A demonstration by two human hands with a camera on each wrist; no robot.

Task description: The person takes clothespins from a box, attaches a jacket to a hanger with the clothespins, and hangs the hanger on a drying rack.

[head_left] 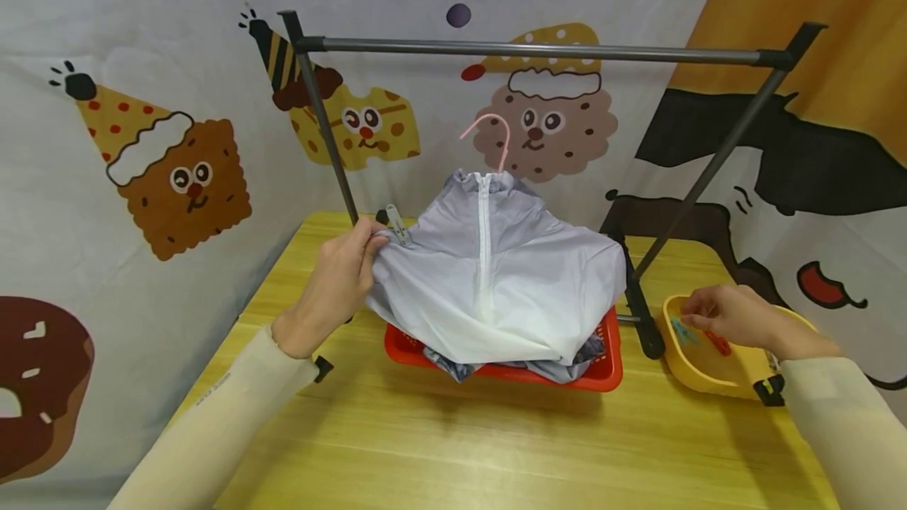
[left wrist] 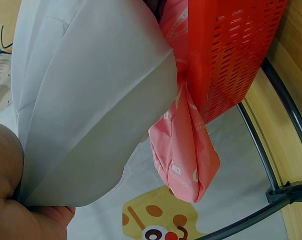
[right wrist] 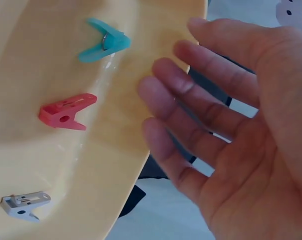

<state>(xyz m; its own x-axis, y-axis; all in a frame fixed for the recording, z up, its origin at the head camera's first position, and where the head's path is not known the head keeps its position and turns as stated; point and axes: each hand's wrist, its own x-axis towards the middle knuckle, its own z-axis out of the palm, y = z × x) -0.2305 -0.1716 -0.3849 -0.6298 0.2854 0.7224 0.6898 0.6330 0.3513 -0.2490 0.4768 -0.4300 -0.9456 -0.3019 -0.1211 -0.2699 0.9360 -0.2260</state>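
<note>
Left hand [head_left: 327, 286]: fingers pinch garment [head_left: 534, 278] left of red basket [head_left: 609, 368]; best keep cloth taut.
Right hand [head_left: 737, 319]: fingers loosely spread, empty, right of basket; better pinch red clip [right wrist: 56, 115] squarely.

Cream left sleeve [head_left: 234, 408] and right sleeve [head_left: 846, 415], with left hand [head_left: 335, 278] and right hand [head_left: 747, 323] bare.
Small grey lettering [head_left: 212, 389] runs along the left sleeve; a black fitting [head_left: 323, 369] juts beside its wrist end, and a yellow-marked black fitting [head_left: 768, 390] sits by the other.
</note>
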